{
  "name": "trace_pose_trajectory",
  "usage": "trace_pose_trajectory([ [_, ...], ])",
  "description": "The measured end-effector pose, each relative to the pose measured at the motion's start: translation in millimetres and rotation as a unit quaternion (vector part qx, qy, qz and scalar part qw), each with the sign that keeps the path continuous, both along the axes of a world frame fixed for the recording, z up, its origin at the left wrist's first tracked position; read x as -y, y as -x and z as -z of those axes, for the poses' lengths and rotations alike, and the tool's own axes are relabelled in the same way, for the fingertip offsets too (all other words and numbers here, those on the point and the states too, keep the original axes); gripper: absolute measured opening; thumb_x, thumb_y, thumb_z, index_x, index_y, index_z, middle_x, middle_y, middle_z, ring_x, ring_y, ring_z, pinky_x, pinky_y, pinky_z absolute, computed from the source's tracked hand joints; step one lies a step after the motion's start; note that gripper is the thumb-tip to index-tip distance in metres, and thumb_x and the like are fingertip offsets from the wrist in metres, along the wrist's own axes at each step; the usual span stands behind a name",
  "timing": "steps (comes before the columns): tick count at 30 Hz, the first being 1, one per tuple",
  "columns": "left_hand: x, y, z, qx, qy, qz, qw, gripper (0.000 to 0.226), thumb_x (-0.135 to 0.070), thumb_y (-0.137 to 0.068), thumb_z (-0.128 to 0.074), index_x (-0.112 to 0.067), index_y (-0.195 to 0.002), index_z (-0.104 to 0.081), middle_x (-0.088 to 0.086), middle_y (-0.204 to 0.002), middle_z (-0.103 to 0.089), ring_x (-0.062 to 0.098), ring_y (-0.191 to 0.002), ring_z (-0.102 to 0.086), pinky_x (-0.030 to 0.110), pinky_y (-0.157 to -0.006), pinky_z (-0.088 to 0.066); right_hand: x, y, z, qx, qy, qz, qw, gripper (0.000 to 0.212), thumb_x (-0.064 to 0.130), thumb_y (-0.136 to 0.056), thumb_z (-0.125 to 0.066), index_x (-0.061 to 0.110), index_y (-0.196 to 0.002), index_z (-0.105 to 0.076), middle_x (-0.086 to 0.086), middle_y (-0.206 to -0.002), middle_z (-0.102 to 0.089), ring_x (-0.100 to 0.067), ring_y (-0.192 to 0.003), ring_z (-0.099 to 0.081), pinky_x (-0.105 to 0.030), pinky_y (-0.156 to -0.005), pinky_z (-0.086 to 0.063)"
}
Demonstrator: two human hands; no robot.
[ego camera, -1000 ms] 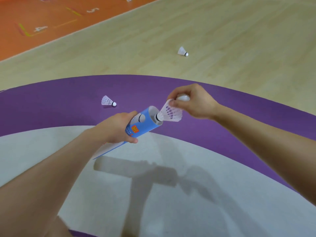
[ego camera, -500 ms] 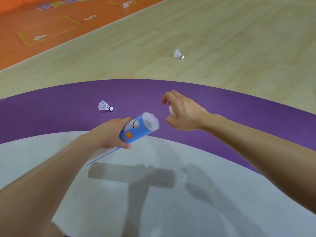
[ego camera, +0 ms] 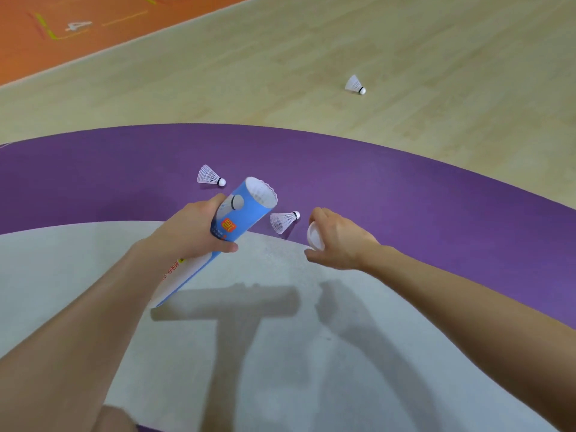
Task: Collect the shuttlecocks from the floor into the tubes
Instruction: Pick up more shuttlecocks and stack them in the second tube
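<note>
My left hand [ego camera: 190,232] grips a blue and white shuttlecock tube [ego camera: 232,224], tilted with its open mouth up and to the right. A white feather skirt shows inside the mouth. My right hand [ego camera: 338,241] hovers to the right of the tube, its fingers curled around a white tube cap [ego camera: 314,236]. One white shuttlecock [ego camera: 283,220] lies on the purple band between the tube and my right hand. A second shuttlecock [ego camera: 210,176] lies just beyond the tube's mouth. A third shuttlecock [ego camera: 355,85] rests on the wooden floor at the far right.
The floor has a grey zone [ego camera: 280,353] under my arms, a curved purple band [ego camera: 405,194], pale wood beyond it, and an orange area with a painted number [ego camera: 78,25] at the top left. Shadows of my arms and the tube fall on the grey zone.
My right hand pushed a shuttlecock into the tube's mouth, let it go and drew back down to the right. A shuttlecock on the floor beside that hand has come into view.
</note>
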State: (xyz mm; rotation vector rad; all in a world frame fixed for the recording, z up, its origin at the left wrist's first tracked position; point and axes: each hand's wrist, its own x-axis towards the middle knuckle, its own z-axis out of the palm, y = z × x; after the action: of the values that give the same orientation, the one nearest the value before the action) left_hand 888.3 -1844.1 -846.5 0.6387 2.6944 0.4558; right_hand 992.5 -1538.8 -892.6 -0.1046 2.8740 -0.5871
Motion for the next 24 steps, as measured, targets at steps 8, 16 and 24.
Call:
trace_pose_trajectory([
  [8, 54, -1, 26, 0.034, -0.050, -0.039, 0.997, 0.061, -0.047, -0.068, -0.099, -0.034, -0.104, -0.051, -0.011, -0.092, -0.069, 0.018, -0.084, -0.065, 0.039, -0.069, -0.051, 19, 61, -2, 0.002, -0.160, -0.116, 0.980, 0.028, 0.024, -0.089, -0.058, 0.019, -0.116, -0.058, -0.002, -0.108, -0.055, -0.028, -0.103, -0.055, -0.037, -0.075, -0.050],
  [16, 40, 18, 30, 0.033, -0.061, -0.015, 0.998, 0.058, -0.046, -0.069, -0.099, -0.044, -0.092, -0.046, -0.012, -0.086, -0.064, 0.008, -0.075, -0.058, 0.035, -0.064, -0.045, 16, 112, 73, 0.018, -0.192, -0.132, 0.972, 0.046, 0.004, -0.083, -0.059, 0.019, -0.126, -0.060, -0.003, -0.116, -0.058, -0.031, -0.104, -0.059, -0.043, -0.074, -0.055],
  [24, 49, -11, 14, -0.020, -0.097, -0.050, 0.994, 0.057, -0.039, -0.072, -0.098, -0.046, -0.111, -0.057, -0.015, -0.098, -0.067, 0.008, -0.090, -0.061, 0.036, -0.074, -0.052, 29, 138, 121, -0.060, -0.283, -0.298, 0.910, 0.040, 0.012, -0.101, -0.047, 0.024, -0.138, -0.056, -0.010, -0.145, -0.045, -0.033, -0.117, -0.054, -0.043, -0.088, -0.048],
])
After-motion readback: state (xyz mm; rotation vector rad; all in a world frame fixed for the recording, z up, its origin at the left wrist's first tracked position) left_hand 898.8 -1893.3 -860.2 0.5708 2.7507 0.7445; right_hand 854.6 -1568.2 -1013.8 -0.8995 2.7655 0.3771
